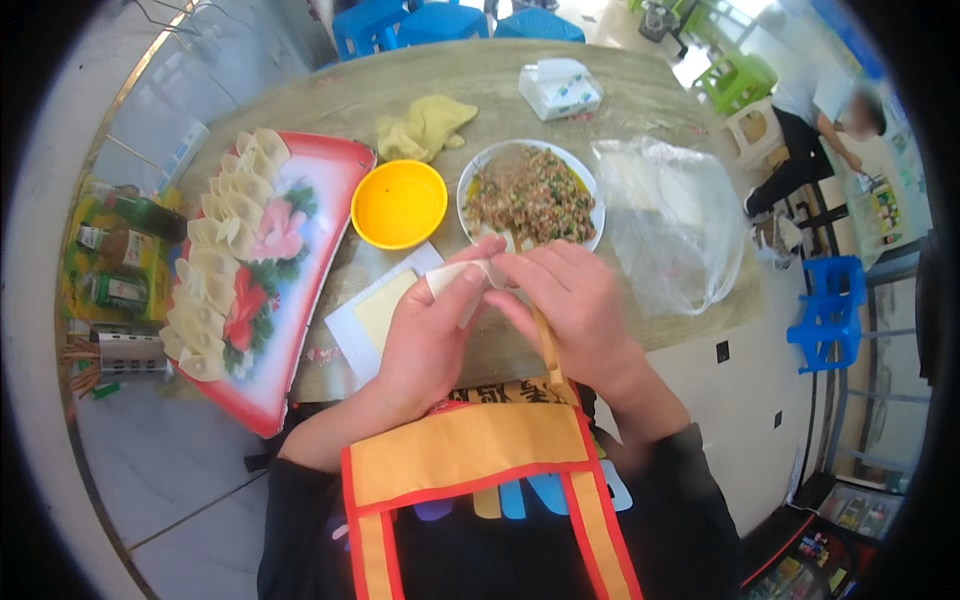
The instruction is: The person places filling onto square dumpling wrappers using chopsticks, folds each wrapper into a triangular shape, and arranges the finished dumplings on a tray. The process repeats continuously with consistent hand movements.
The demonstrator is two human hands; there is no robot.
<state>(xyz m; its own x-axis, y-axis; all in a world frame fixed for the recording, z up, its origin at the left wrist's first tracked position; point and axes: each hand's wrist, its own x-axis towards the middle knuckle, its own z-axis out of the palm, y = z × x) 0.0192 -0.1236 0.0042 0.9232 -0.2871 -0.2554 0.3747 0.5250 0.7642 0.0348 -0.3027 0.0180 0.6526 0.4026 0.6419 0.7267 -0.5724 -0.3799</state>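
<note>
A thin pale dough wrapper [448, 280], partly folded, is pinched in my left hand [424, 341]. My right hand [581, 307] has its fingertips at the wrapper's right side and also keeps wooden chopsticks [546, 341] under the palm. Fingers hide most of the fold and anything inside it. Just beyond both hands is a white bowl [600, 214] of minced filling with green bits [532, 195]. Flat square wrappers [386, 304] lie on a white sheet left of my left hand. Folded dumplings [214, 274] stand in rows along the floral tray's [324, 225] left side.
A yellow bowl [400, 204] sits between tray and filling, with a yellow cloth [427, 126] behind it. A clear plastic bag [675, 225] lies to the right. At the back is a tissue pack [561, 88]. Another person [802, 120] is at a table on the far right.
</note>
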